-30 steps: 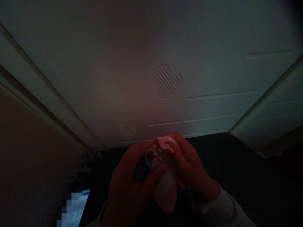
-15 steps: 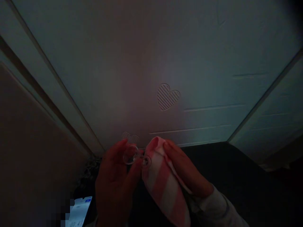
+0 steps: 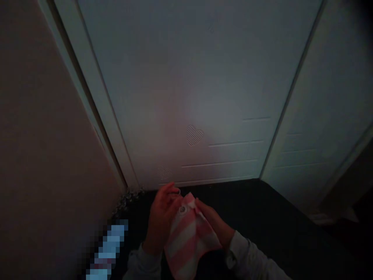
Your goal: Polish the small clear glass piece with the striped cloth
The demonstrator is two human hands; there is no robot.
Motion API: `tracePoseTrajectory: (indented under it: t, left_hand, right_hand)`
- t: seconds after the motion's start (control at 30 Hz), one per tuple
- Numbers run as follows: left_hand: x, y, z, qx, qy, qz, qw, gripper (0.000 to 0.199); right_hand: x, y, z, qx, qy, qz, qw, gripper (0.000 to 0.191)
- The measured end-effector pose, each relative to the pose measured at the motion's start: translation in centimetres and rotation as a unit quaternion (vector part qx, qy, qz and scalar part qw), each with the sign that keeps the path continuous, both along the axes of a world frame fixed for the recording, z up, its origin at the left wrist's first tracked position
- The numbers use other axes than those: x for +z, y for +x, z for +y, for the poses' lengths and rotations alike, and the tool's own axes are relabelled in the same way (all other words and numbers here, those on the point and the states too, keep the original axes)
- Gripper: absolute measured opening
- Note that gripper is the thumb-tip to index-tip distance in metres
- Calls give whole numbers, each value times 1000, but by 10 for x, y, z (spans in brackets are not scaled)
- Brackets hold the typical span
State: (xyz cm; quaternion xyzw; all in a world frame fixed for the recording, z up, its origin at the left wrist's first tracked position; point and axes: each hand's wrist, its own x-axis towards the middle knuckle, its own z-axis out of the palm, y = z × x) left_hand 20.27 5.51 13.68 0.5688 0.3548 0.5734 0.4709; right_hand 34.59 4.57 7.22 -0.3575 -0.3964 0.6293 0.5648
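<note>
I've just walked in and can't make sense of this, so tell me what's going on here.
A person is working in dim light with both hands. The left hand holds a small clear piece, its round end against a pink-and-white striped cloth. The right hand grips the cloth's other side. It's too dark to tell exactly what the clear piece is.

No text, brand or number legible. Only marks: two hatched heart symbols on white panel (image 3: 163, 77), larger heart (image 3: 194, 135) in panel's lower part, smaller heart (image 3: 164, 172) near panel's bottom-left corner. Bright screen (image 3: 113, 241), below and left of panel: pixelated, content unreadable.
</note>
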Motion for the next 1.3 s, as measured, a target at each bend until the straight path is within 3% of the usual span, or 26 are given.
tracePoseTrajectory:
  t: [0.2,0.27,0.4,0.57,0.8,0.93,1.1,1.2,1.3]
  left_hand:
    - [-68,6,-26,-40,-69,57,995,38]
    - [-81,9,-33,-56,-82,71,993,37]
    - [-98,20,-38,-66,-92,90,989,32]
    - [-114,25,-35,-68,-76,106,989,30]
    - [-131,23,-28,-74,-44,151,985,30]
    - [-135,24,-30,-80,-49,197,976,31]
    - [-133,22,-31,-71,-31,254,964,31]
    - [-131,18,-32,-61,-11,279,958,30]
    - [-131,15,-34,-52,1,284,958,31]
  right_hand:
    - [-45,29,-40,-131,-66,-165,975,45]
    - [-54,39,-51,-168,-65,-226,957,44]
    - [-63,54,-65,-171,-73,-341,922,29]
    - [-60,50,-76,-201,-36,-457,866,28]
    - [-71,47,-78,-261,-14,-556,789,25]
    - [-75,52,-79,-288,-13,-574,766,29]
    - [-75,50,-80,-326,36,-563,758,27]
    - [-71,78,-114,-385,62,-544,743,21]
    - [-65,131,-176,-488,63,-530,690,25]
